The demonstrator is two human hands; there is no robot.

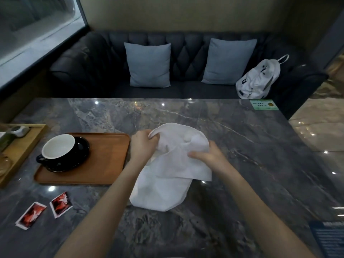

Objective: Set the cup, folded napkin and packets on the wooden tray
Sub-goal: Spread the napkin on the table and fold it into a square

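Left hand point(142, 144) and right hand point(206, 155) both pinching the white napkin point(167, 183) mid-table – lifted to fold it. Cup point(58, 148) already on the wooden tray point(106, 159) toward the left edge. Two packets point(44, 209) waiting near the front-left corner – not moved yet.

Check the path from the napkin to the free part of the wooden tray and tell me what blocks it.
Nothing visible does. The napkin, gripped by both hands, hangs just right of the wooden tray; the cup fills only its left part.

Dim, soft-focus wide-angle view with bowed edges; ceiling-light glints dot the glossy table point(242, 138), perhaps slightly blurred.
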